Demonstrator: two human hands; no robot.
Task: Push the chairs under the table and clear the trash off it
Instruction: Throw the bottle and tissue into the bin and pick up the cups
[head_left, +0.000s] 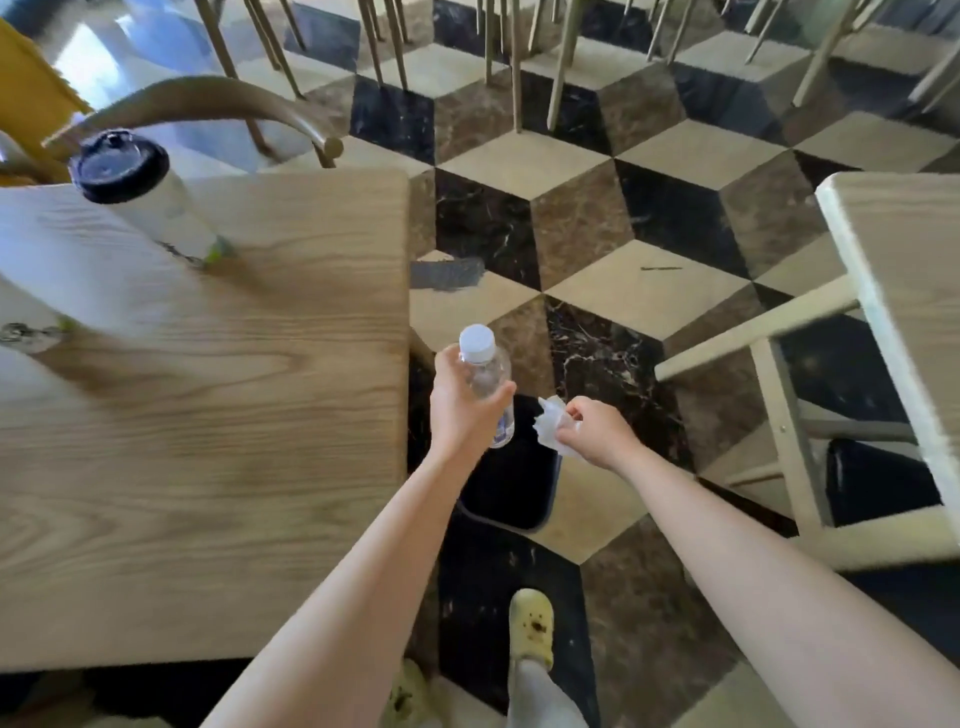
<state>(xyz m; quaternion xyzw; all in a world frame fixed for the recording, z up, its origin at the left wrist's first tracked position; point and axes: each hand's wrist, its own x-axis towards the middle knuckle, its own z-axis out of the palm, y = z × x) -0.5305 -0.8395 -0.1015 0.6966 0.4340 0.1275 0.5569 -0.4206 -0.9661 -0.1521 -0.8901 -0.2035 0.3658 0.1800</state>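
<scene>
My left hand (460, 410) grips a clear plastic bottle (485, 371) with a white cap, held upright just past the right edge of the wooden table (234, 441). My right hand (597, 431) pinches a crumpled white tissue (548, 423). Both hands hover over a black trash bin (511, 488) standing on the floor beside the table. A white cup with a black lid (140, 202) stands on the table's far left part. Part of a second white cup (26, 317) shows at the left edge. A chair's curved wooden backrest (208, 104) sits beyond the table's far edge.
Another light wooden table (904, 270) with a cream frame stands to the right. Several chair legs (514, 57) crowd the far floor. The floor is tiled in a cube pattern. My feet in yellow shoes (532, 629) stand beside the table.
</scene>
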